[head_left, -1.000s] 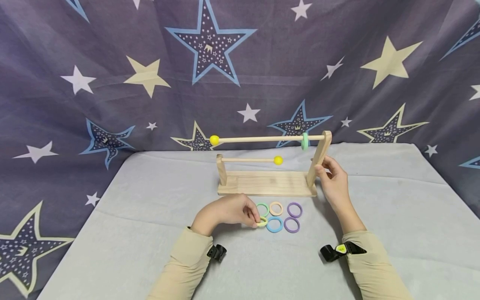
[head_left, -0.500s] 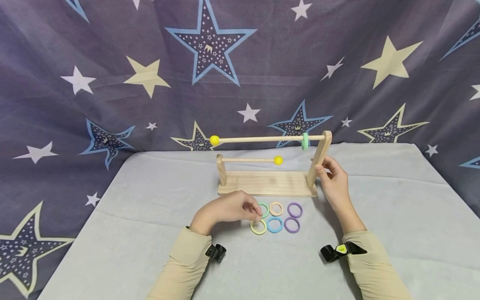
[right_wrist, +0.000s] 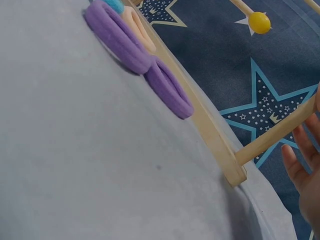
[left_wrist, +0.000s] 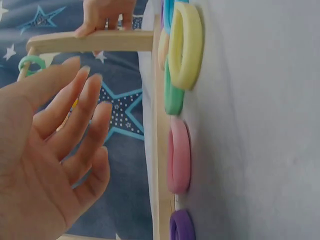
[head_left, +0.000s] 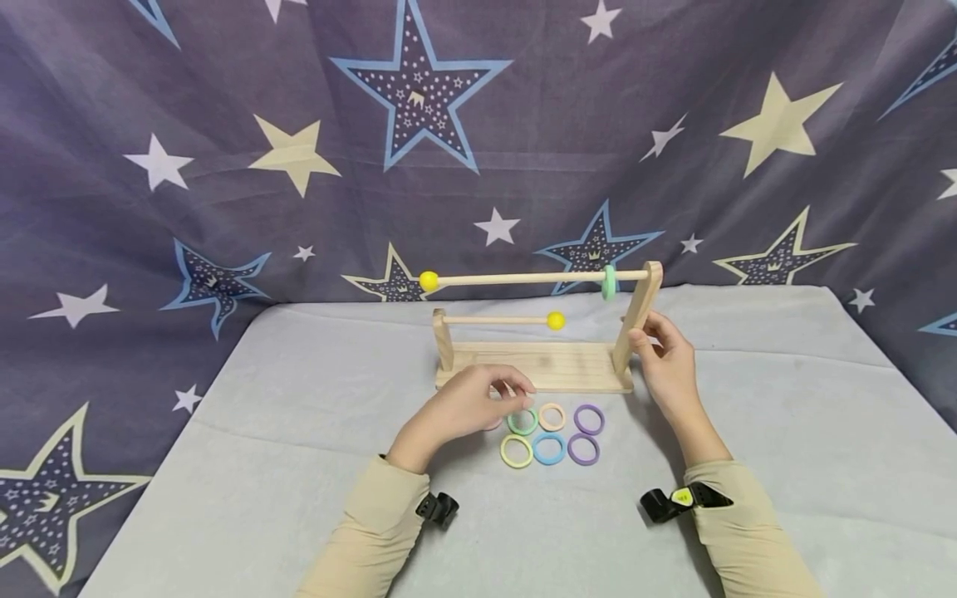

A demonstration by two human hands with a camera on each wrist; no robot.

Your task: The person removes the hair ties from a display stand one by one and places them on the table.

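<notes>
My left hand (head_left: 474, 403) hovers over the hair ties with fingers loosely bent, holding nothing. Below it, a green hair tie (head_left: 522, 421) and a yellow hair tie (head_left: 517, 452) lie flat. Beside these are a peach one, a blue hair tie (head_left: 549, 448) and two purple ones. The left wrist view also shows a pink hair tie (left_wrist: 180, 157) and another purple one (left_wrist: 182, 226), mostly hidden by the hand in the head view. My right hand (head_left: 668, 365) grips the tall upright of a wooden stand (head_left: 568, 365). Another green hair tie (head_left: 609, 284) hangs on its top rod.
The stand's long top rod ends in a yellow ball (head_left: 429, 281) at the left. A shorter lower rod ends in a second yellow ball (head_left: 556, 321). Grey cloth (head_left: 247, 465) covers the table, and a star-patterned curtain (head_left: 419, 199) rises behind it.
My left hand has let go of the yellow hair tie, which now lies flat, and has moved up toward the stand's base. The right hand keeps its grip on the upright.
</notes>
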